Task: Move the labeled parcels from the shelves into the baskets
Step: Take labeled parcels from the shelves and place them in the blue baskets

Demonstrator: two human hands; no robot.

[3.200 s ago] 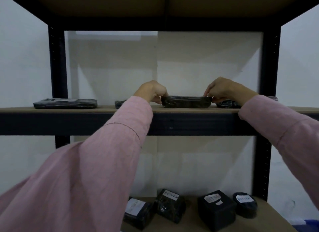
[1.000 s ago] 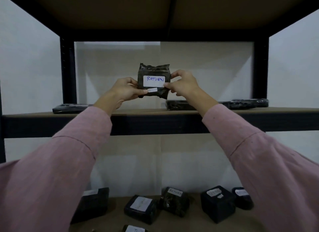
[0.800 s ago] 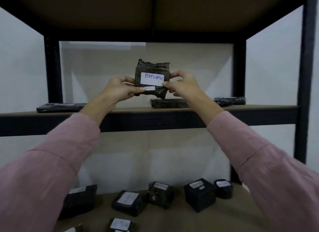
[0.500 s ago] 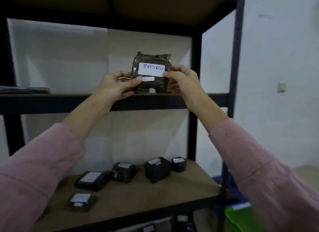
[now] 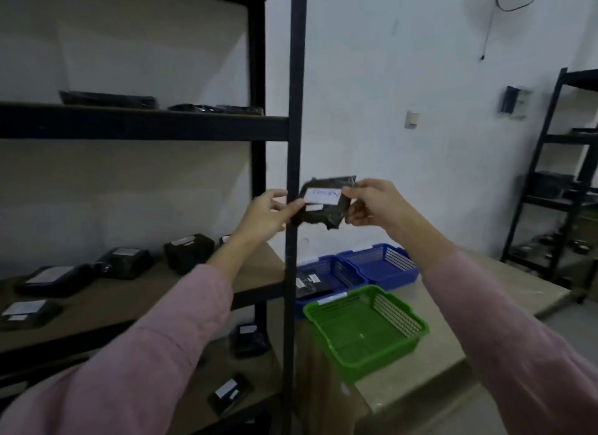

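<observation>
I have the flat black plastic-wrapped parcel (image 5: 325,206) up in the air between both hands, with its white label facing me. From my view it is level with the black steel upright (image 5: 293,111) of the shelving and above the two blue plastic baskets (image 5: 383,261). The left hand (image 5: 265,214) pinches its left edge between thumb and fingers. The right hand (image 5: 372,204) pinches the right edge, fingers curled behind the wrap.

My worries from here:

- **Slipping:** both pinches sit at the margins of what looks like slick film. If one hand lets go early, I judge the parcel could swing or slide out over the pale worktop (image 5: 492,289).
- **Hitting the upright:** the upright lines up close to my left fingers. A careless sweep to the right could clip the parcel on it.
- **Wrong basket:** the label writing is too blurred for me to read, and so are the tags on the baskets. The green plastic basket (image 5: 399,316) sits nearest. The left blue one already holds a dark packet. A wrong drop is easy unless I check the label first.
</observation>
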